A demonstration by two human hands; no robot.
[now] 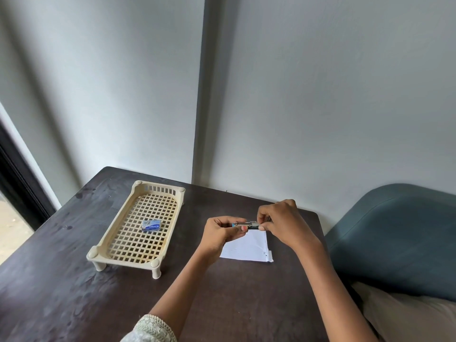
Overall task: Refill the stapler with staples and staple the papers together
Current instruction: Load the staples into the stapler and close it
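A small stapler (246, 225) with a metal top and dark body is held level above the table, between both hands. My left hand (222, 234) grips its left end, thumb underneath. My right hand (283, 224) pinches its right end with fingertips on the metal top. Whether the stapler is open is too small to tell. Below the hands lies a small stack of white papers (249, 248) on the dark table. A blue staple box (151, 225) rests in the cream lattice tray (118, 236), left of the hands.
The dark wooden table (74, 292) stands against a grey wall. The cream tray stands on short legs at the table's left middle. A blue-grey cushioned chair (399, 233) is close at the right edge. A dark door frame (17, 178) is at the far left.
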